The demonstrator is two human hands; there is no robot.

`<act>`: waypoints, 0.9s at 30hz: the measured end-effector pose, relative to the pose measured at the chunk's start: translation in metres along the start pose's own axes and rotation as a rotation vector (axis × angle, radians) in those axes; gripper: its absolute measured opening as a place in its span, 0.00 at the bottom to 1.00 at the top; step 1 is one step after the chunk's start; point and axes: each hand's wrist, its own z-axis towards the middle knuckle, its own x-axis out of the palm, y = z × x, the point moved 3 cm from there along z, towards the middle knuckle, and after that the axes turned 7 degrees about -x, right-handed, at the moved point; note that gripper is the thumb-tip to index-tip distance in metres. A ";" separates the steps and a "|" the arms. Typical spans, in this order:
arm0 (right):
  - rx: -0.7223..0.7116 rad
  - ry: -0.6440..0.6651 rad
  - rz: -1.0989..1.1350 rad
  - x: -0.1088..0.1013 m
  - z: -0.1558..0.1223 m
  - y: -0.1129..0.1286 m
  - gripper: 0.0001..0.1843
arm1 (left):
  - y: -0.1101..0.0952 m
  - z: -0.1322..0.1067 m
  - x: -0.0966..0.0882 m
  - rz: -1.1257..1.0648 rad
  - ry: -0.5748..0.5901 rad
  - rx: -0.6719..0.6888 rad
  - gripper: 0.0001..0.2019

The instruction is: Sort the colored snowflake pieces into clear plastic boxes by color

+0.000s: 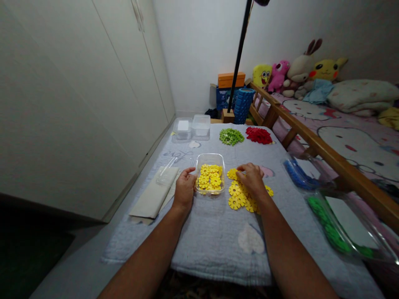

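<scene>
My left hand [186, 185] grips the left wall of a clear plastic box [209, 156], thumb and fingers closed at its side. Yellow flower-shaped plastic discs [210, 177] with notched edges and a hole in the middle lie inside the box. Just right of the box, my right hand [251, 177] reaches over a loose spread of the same yellow discs [237, 196]. Its thumb and fingertips are closed at the edge of a yellow disc [232, 173] at the top of the spread. Part of the spread is hidden under that hand and forearm.
Green pieces [231, 136] and red pieces [258, 135] lie in piles at the back. Clear containers [201, 127] stand back left. Folded beige sheets [154, 195] lie at left. Boxes of blue pieces [301, 174] and green pieces [330, 226] sit right, beside a wooden bed rail [307, 128].
</scene>
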 end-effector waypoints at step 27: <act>-0.338 -0.113 0.502 -0.010 -0.024 0.079 0.05 | -0.003 -0.002 0.002 0.013 0.043 -0.039 0.21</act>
